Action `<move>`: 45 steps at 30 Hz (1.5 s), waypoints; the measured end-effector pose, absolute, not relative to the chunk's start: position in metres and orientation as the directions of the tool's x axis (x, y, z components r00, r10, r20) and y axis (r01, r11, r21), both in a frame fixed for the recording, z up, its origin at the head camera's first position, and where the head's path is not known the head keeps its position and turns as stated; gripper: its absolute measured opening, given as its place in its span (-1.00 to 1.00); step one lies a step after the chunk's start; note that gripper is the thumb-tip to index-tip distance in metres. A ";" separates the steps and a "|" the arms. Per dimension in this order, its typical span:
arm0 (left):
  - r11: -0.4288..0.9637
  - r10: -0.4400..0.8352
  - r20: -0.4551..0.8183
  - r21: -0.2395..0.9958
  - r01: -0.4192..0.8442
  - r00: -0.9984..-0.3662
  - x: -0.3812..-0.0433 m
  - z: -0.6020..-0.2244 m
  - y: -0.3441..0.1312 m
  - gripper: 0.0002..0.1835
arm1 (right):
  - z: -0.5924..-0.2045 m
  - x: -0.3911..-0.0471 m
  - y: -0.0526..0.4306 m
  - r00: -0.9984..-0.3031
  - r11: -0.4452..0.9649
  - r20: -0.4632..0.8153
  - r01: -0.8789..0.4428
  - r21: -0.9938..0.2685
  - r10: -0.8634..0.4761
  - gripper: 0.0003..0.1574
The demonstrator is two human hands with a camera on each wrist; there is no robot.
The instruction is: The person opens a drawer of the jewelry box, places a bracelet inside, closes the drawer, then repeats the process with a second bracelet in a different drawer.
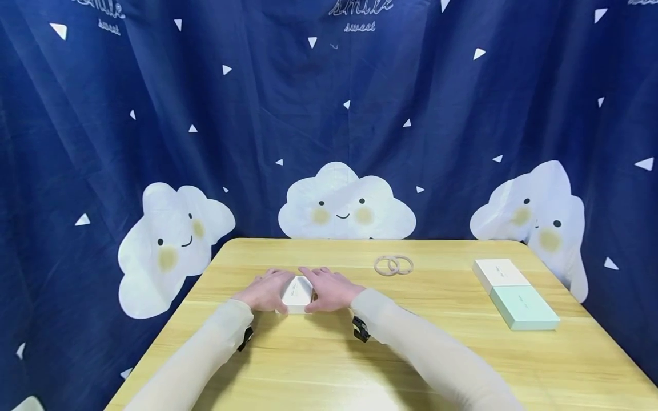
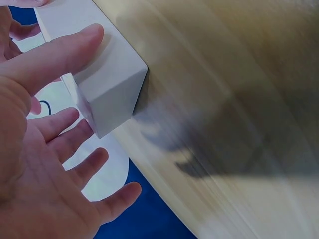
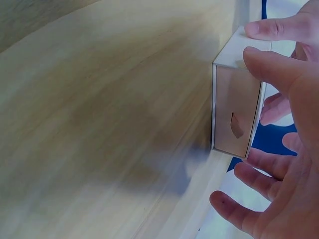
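Down front: both my pale sleeves point(image 1: 437, 348), a black unit point(image 1: 361, 330) at each wrist. Just past them, small box point(image 1: 297, 292) sits on the table point(image 1: 308, 365), left of centre, between my hands. Left hand point(image 1: 264, 290) pinches its left end, thumb on the near face, fingers behind; right hand point(image 1: 330, 290) does likewise at the right end. Spare fingers fanned. Can't tell how hard I'm pressing.

Head view gets script on the box top. Only right wrist view gets the right end: tan inner tray point(image 3: 237, 94) filling the white shell, notch point(image 3: 237, 127) cut in it. Left wrist view: plain white end. Contents hidden.

Over on my right: mint box point(image 1: 525, 308), closed, touching white box point(image 1: 501, 273) behind it, also closed. Can't see inside either. Left of those, two overlapping rings point(image 1: 389, 265). Past the table edge, blue curtain point(image 1: 288, 114) with cloud faces.
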State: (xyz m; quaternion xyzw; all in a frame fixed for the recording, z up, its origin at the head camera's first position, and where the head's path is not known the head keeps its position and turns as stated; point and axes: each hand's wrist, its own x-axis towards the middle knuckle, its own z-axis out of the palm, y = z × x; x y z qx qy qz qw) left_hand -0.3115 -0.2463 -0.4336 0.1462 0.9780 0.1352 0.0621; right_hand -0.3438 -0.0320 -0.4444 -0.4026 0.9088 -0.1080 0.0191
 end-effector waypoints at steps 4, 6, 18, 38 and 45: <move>0.923 0.300 -0.097 0.281 0.263 -0.949 -0.313 -0.433 -0.247 -0.04 | -0.443 -0.343 -0.032 -0.677 0.655 0.047 -0.725 -0.211 -0.734 0.33; 0.923 0.300 -0.099 0.279 0.263 -0.949 -0.314 -0.433 -0.247 -0.04 | -0.442 -0.343 -0.032 -0.681 0.658 0.046 -0.722 -0.215 -0.731 0.33; 0.921 0.307 -0.098 0.283 0.270 -0.947 -0.320 -0.433 -0.248 -0.02 | -0.439 -0.341 -0.033 -0.684 0.662 0.046 -0.718 -0.212 -0.728 0.30; 0.886 0.307 -0.103 0.393 0.245 -0.946 -0.318 -0.433 -0.252 0.02 | -0.448 -0.344 -0.032 -0.685 0.657 0.040 -0.712 -0.248 -0.727 0.39; 0.903 0.255 -0.049 0.368 0.220 -0.966 -0.318 -0.430 -0.239 -0.16 | -0.447 -0.342 -0.017 -0.699 0.667 0.038 -0.696 -0.267 -0.714 0.48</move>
